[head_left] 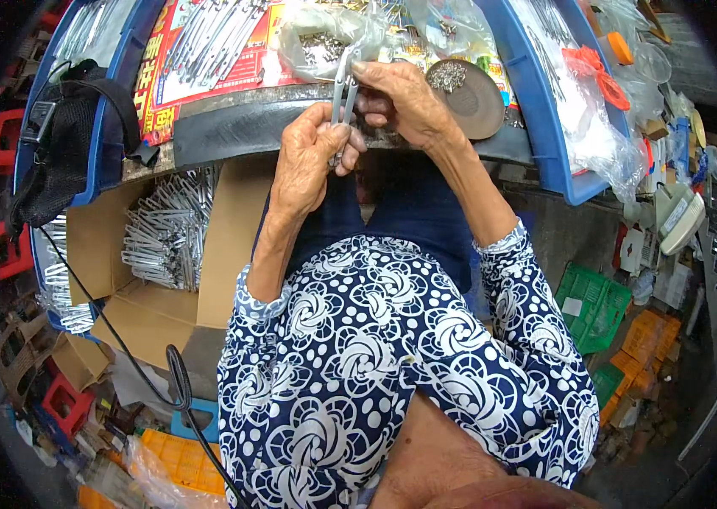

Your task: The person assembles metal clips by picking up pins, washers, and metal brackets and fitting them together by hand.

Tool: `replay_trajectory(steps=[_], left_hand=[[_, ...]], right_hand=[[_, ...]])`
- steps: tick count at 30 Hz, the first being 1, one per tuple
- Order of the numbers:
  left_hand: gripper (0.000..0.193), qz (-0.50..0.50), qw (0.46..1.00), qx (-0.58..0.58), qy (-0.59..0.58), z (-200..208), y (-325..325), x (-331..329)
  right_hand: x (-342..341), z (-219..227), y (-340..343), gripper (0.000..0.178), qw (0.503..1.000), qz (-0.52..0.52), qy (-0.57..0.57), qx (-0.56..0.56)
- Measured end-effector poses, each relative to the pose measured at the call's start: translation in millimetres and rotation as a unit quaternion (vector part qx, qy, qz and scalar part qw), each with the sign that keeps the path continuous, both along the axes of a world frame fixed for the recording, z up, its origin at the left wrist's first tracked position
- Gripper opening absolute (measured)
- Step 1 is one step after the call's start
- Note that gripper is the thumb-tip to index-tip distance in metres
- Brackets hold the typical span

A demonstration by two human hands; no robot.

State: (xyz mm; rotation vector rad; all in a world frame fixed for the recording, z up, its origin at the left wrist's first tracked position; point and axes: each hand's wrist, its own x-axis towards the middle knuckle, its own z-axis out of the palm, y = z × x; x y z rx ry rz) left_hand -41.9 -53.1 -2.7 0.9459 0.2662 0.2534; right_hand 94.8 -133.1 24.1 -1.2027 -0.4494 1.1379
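Observation:
My left hand point(303, 157) is closed around slim silvery metal strips point(339, 97), held upright over the bench's near edge. The fingers of my right hand point(409, 102) are closed at the upper part of the same strips; any small piece between them is too small to make out. Just beyond the hands lies a clear plastic bag point(322, 48) of small metal pieces. Right of my right hand, a round brown dish point(481, 106) carries a heap of small metal parts point(447, 76). More metal strips point(214, 38) are spread on a red printed sheet point(149, 85) at the back left.
Blue trays flank the bench, one at left point(112, 110), one at right point(549, 157). A black mesh bag point(61, 161) hangs over the left one. Below it, an open cardboard box point(150, 318) holds many strips. A green crate point(591, 305) stands on the floor at right.

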Motion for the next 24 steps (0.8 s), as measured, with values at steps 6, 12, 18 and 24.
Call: replay_trajectory(steps=[6, 12, 18, 24], left_hand=[[0.017, 0.01, 1.0, -0.028, -0.005, -0.6, -0.8, 1.7], [0.017, -0.004, 0.999, -0.033, -0.012, -3.9, 1.9, 4.3], [0.013, 0.031, 0.997, -0.066, -0.017, 0.3, -1.2, 6.8], [0.02, 0.029, 0.997, -0.05, -0.043, -5.4, 5.2, 6.5]], right_hand=[[1.8, -7.6, 1.3, 0.024, 0.997, 0.007, -0.069, -0.028], [3.7, -15.7, 6.7, 0.016, 0.998, 0.012, -0.057, 0.011], [-0.6, -13.8, 7.8, 0.012, 0.979, -0.034, -0.198, 0.021], [-3.1, -8.5, 9.0, 0.014, 0.991, -0.009, -0.124, 0.043]])
